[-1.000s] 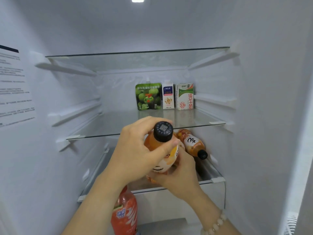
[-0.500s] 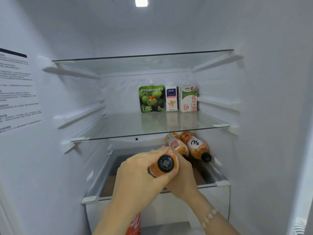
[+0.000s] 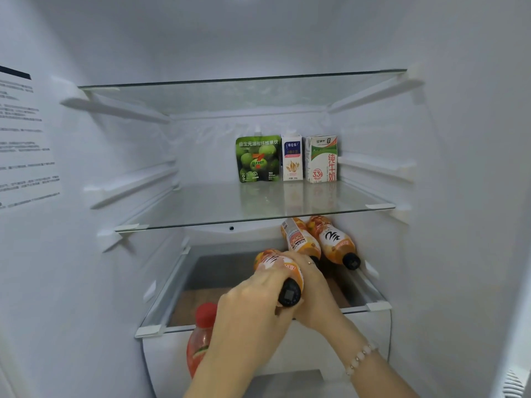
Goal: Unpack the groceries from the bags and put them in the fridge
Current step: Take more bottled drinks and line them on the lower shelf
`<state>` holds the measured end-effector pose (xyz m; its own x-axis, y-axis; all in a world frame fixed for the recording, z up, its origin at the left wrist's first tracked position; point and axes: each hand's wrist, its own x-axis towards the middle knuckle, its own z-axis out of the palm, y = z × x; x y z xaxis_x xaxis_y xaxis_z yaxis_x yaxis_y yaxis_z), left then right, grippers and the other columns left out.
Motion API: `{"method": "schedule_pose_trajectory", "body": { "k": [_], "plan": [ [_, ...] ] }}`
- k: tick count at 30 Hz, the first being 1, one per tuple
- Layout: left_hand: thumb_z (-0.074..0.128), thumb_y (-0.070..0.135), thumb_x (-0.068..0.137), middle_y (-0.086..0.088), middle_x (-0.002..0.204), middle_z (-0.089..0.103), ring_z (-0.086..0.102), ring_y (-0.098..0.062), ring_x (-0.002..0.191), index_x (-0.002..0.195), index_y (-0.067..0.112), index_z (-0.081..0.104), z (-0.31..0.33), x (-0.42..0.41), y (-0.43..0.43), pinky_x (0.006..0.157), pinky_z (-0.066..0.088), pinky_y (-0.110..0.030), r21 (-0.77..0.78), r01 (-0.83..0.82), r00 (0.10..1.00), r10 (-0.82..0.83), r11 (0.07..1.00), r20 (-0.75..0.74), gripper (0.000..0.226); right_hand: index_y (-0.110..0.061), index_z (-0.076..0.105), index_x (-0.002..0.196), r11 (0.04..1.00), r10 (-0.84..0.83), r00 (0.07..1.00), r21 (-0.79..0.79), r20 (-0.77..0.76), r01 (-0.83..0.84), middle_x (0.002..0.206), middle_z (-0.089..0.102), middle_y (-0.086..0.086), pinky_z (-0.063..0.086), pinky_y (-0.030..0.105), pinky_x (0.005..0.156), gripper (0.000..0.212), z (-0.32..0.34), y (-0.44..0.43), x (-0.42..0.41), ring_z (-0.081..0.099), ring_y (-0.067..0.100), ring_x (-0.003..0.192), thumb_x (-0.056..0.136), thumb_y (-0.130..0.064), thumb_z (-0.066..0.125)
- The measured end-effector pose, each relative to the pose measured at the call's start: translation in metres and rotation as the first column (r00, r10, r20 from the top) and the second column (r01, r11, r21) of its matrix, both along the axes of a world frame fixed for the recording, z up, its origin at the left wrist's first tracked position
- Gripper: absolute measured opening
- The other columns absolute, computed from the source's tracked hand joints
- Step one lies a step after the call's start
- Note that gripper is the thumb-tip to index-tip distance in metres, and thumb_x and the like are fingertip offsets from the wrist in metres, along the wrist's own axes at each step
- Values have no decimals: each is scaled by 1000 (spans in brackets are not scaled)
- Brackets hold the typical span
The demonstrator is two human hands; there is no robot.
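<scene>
Head view, inside of open fridge [image 3: 459,196]. Left hand [image 3: 253,311] and right hand [image 3: 313,297] both grip one orange bottle [image 3: 275,265], black cap toward the camera, bottle tipped nearly flat. Left fingers curl round the neck end just by the cap; right fingers [image 3: 304,261] wrap the body from the right side. The bottle is low in the fridge, at the lower glass shelf [image 3: 376,305] over the drawer [image 3: 344,340]; whether it touches the glass, cannot tell.

Just beside it on the right, second bottle [image 3: 301,239] and third bottle [image 3: 334,242] lie flat on that same shelf, side by side and touching, caps forward, against the right wall.

Middle glass shelf [image 3: 201,216]: green pouch [image 3: 258,159], small carton [image 3: 292,162] and milk carton [image 3: 321,159] stand upright in a row at the back right, close together. Top glass shelf [image 3: 244,84] is above them.

Red-capped bottle [image 3: 201,337] is upright, low left, in front of the drawer, partly hidden by the left forearm; what holds it, cannot tell.

Bead bracelet [image 3: 359,359] on right wrist, ring [image 3: 310,262] on a right finger. Printed label [image 3: 23,139] on left wall, text blurred.
</scene>
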<state>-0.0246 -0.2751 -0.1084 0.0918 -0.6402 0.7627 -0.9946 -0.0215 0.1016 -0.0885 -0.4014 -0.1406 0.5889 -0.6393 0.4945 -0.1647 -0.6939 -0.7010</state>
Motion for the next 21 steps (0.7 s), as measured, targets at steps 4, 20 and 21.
{"method": "schedule_pose_trajectory", "body": {
  "k": [4, 20, 21],
  "plan": [
    [88, 22, 44, 14, 79, 62, 57, -4, 51, 83, 26, 60, -13, 1, -11, 40, 44, -13, 134, -19, 999, 23, 991, -32, 47, -32, 44, 127, 987, -147, 978, -81, -148, 136, 120, 56, -11, 49, 26, 90, 49, -5, 1, -10, 57, 10, 108, 84, -33, 67],
    [64, 22, 82, -6, 123, 44, 60, -26, 93, 119, 19, 43, -3, 21, -76, 69, 46, -27, 452, -247, 955, 295, 857, -37, 43, -26, 10, 151, 909, -300, 853, -400, -427, 119, 144, 35, -2, 35, 31, 105, 81, 3, -1, -13, 37, 18, 128, 88, -12, 58],
    [65, 23, 81, -8, 124, 43, 60, -27, 93, 121, 20, 44, -3, 24, -79, 71, 48, -29, 468, -240, 954, 295, 851, -47, 45, -25, 11, 151, 904, -310, 842, -411, -442, 117, 145, 34, -2, 33, 32, 106, 81, 4, -1, -11, 35, 18, 129, 88, -13, 60]
  ]
}}
